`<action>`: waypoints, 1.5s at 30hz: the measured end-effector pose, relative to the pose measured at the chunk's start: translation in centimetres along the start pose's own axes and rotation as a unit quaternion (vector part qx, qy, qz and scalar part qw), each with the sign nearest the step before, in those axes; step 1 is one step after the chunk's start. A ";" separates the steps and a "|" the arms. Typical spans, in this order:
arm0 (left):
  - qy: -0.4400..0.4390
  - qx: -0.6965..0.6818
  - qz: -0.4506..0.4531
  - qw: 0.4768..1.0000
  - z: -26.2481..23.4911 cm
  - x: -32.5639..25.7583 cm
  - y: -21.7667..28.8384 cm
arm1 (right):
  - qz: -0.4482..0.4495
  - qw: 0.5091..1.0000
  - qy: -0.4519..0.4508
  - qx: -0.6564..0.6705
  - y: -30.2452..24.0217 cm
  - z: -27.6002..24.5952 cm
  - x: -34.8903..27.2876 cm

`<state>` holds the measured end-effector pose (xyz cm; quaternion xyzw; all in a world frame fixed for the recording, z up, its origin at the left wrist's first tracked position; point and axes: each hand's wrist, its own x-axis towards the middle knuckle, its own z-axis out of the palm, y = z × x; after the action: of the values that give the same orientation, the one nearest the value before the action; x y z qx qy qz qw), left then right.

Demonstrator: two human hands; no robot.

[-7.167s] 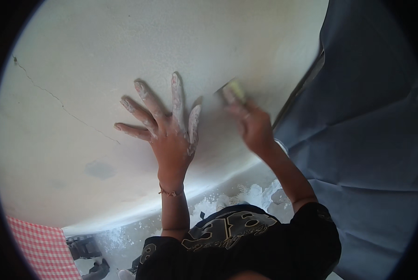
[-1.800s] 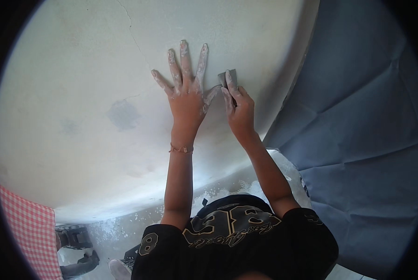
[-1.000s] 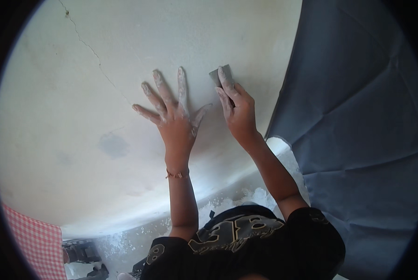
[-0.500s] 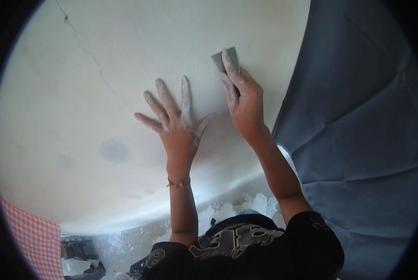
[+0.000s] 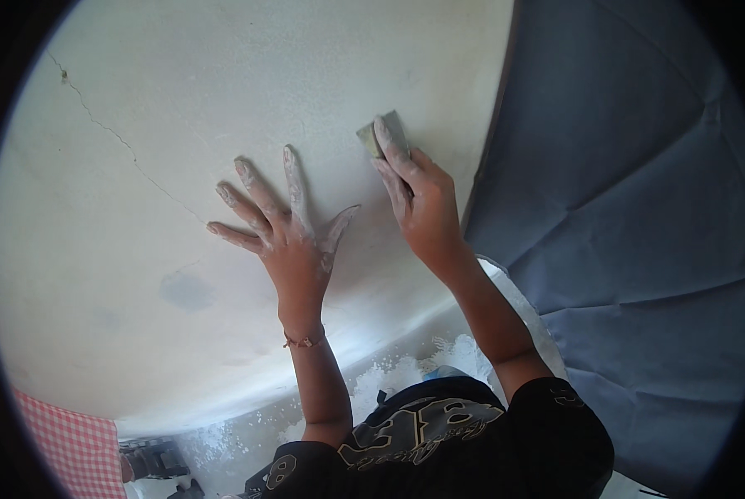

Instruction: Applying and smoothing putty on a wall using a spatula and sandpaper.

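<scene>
My left hand (image 5: 293, 241) lies on the cream-white wall (image 5: 139, 249) with its fingers spread; it holds nothing. A thin reddish cord circles its wrist. To its right and a little higher, my right hand (image 5: 429, 195) grips a putty knife (image 5: 394, 131). One finger stretches along the grey, widening blade, which rests against or very near the wall. The handle is hidden in the hand. White dust or filler coats the fingers of both hands.
A thin crack (image 5: 131, 154) runs down the wall toward my left hand. Below it is a grey patch (image 5: 187, 289). Dark grey sheeting (image 5: 613, 233) hangs at the right. White debris (image 5: 381, 374) litters the floor; a red-and-white checked cloth (image 5: 69, 441) hangs at lower left.
In the picture, both hands and the wall have shifted left and slightly down. My right hand has moved a little with the putty knife; my left hand stays spread on the wall.
</scene>
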<state>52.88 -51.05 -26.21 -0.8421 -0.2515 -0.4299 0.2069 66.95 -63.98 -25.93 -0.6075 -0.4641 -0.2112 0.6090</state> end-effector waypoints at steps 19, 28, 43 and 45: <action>-0.013 0.002 -0.010 1.000 -0.2 -0.8 -0.5 | -0.040 0.998 0.055 0.016 2.1 0.5 0.6; 0.010 -0.006 -0.008 1.000 -0.2 -0.4 -0.6 | -0.031 0.999 0.043 0.013 2.5 0.7 -1.5; -0.001 0.000 0.002 1.000 -1.1 -0.2 -0.2 | -0.048 0.994 0.094 -0.016 2.8 -2.5 2.8; 0.002 0.001 0.000 1.000 -1.0 -0.1 -0.2 | -0.059 0.993 0.104 -0.023 2.0 -2.8 4.7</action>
<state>52.06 -51.51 -25.75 -0.8411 -0.2516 -0.4313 0.2079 71.71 -64.80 -22.71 -0.5678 -0.4280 -0.3196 0.6263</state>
